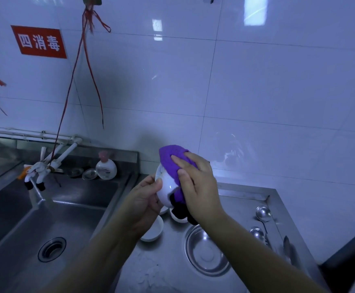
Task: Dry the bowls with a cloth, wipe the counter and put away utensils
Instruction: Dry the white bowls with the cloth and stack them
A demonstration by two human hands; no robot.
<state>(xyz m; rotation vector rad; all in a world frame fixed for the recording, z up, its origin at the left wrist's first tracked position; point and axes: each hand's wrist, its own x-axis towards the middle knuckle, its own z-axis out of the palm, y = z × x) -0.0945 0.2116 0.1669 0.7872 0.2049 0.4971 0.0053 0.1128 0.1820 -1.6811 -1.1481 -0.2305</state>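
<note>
Left hand (pixel 146 196) grip holds small white ceramic bowl (pixel 165 190) by rim, tilted, above steel surface (pixel 163 265). Right hand (pixel 195 176) grip presses purple fuzzy cloth (pixel 172 160) against bowl. Second white bowl (pixel 154 230), round steel basin (pixel 206 250), two steel ladles (pixel 263 214) lie below. Steel sink (pixel 45 218) left; white tiled wall (pixel 256 92) behind.

a red sign (pixel 39 41) with white characters is fixed to the white tiled wall (pixel 256 85) at upper left. red strings (pixel 87 66) hang down the wall from a hook near the top edge, one reaching the white taps (pixel 45 166) that jut out over the steel sink (pixel 52 210). a round drain (pixel 52 249) sits in the sink's floor. on the ledge behind the basin stands a white pump bottle (pixel 106 168) with a pink top, and just beside it on its left lies a small round metal strainer (pixel 89 174). a dark object (pixel 349 259) fills the lower right corner.
</note>
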